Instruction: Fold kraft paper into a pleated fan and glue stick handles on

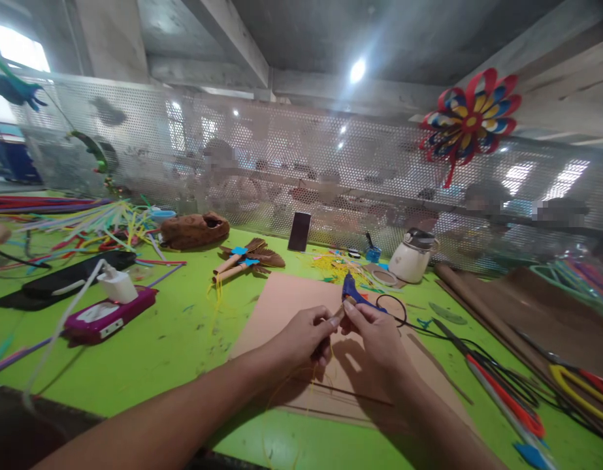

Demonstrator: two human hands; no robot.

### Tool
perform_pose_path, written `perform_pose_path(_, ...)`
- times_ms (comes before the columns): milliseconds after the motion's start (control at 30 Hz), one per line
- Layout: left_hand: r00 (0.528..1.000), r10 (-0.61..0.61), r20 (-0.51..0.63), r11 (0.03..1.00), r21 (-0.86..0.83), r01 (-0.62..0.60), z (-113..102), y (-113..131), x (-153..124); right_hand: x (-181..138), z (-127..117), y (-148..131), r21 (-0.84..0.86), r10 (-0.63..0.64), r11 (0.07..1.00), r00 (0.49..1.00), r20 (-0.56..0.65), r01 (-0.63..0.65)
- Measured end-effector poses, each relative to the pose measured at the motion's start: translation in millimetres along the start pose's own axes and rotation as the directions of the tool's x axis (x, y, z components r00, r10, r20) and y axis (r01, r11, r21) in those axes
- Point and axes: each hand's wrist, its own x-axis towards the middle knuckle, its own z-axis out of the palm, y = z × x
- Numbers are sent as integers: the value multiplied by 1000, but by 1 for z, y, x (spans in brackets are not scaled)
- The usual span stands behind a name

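My left hand (308, 336) and my right hand (372, 333) meet over a tan cardboard sheet (276, 300) in the middle of the table. Both pinch a small brown strip (341, 312) between thumb and fingers; much of it is hidden by the fingertips. Thin yellow string (313, 373) dangles below the hands. Just behind my right hand lies a blue glue gun (351, 285), partly covered by the fingers. Further left, brown fringed pieces with rolled paper stems (227, 269) and blue patches rest on the green table (183, 346).
On the left are a purple power strip (110, 316) with a white plug, a black case (61, 282) and many coloured strips. A phone (300, 232) and a cream jug (411, 256) stand at the back. Scissors (502, 395), black cable and brown sheeting (536, 307) lie right.
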Motion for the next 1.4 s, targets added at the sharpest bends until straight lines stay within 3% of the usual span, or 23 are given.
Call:
perform_pose_path(300, 993, -38, 116, 972, -225, 63, 1, -8, 1, 12, -14, 13, -42, -17, 999, 998, -56, 14)
perform_pose_path(533, 977, -39, 212, 947, -305, 104, 0, 6, -6, 17, -23, 14, -66, -11, 998, 999, -39, 9)
perform_pose_path(833, 975, -28, 219, 949, -300, 94, -5, 2, -2, 9, -13, -10, -155, 17, 988, 998, 56, -8)
perform_pose_path(1000, 977, -74, 198, 951, -280, 129, -7, 2, 1, 8, -8, -18, -177, 26, 984, 995, 98, -8)
perform_pose_path(1133, 979, -76, 189, 918, -369, 142, -9, 7, 1, 9, -9, -13, -136, 23, 991, 993, 114, -8)
perform_pose_path(1333, 999, 42, 13, 915, -401, -33, -25, 22, 0, -2, -8, -15, 174, 142, 964, 945, 294, -199)
perform_pose_path(1400, 997, 66, -44, 903, -423, -78, -31, 25, 1, -8, -6, -19, 223, 122, 951, 921, 369, -215)
